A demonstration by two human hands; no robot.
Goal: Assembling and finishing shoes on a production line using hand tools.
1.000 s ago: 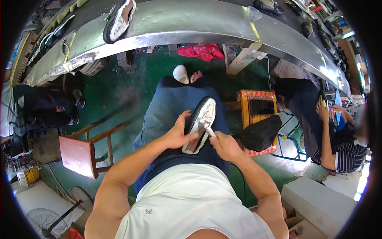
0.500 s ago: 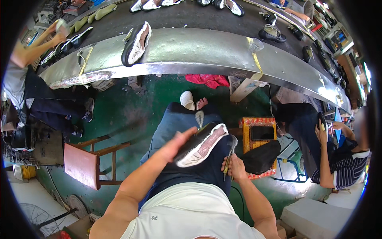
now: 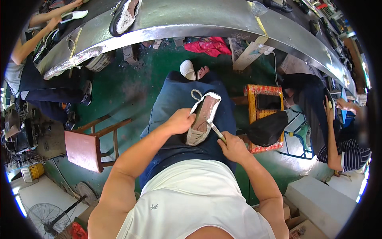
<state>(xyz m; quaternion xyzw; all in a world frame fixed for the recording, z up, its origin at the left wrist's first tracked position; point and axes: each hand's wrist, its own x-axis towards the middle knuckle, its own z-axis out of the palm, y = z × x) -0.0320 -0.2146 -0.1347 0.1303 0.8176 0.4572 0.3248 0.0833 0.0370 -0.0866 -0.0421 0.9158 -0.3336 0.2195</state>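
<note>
My left hand [image 3: 181, 121] is closed round the left side of a half-made shoe [image 3: 197, 135], held over my lap. The shoe lies sole side up: a brownish bottom board shows inside a white and grey upper edge, and a pale cord loop sticks out at its far end. In my right hand [image 3: 234, 148] I grip metal pincers [image 3: 215, 130], whose head reaches the shoe's right edge. What the jaws hold, if anything, is too small to tell. Another half-made shoe [image 3: 126, 18] lies on the metal ledge of the workbench [image 3: 175, 26].
A wooden stool [image 3: 83, 151] stands on my left. To my right a low yellow and red stand [image 3: 254, 95] carries a phone [image 3: 269, 102] and a black cloth item [image 3: 268, 129]. Co-workers sit or stand on both sides. A fan [image 3: 47, 221] is at lower left.
The shoe has turned steeper, its underside now facing me more. My left hand has shifted to its side. My right hand has brought the pincers up and left against the shoe. My view has tilted down.
</note>
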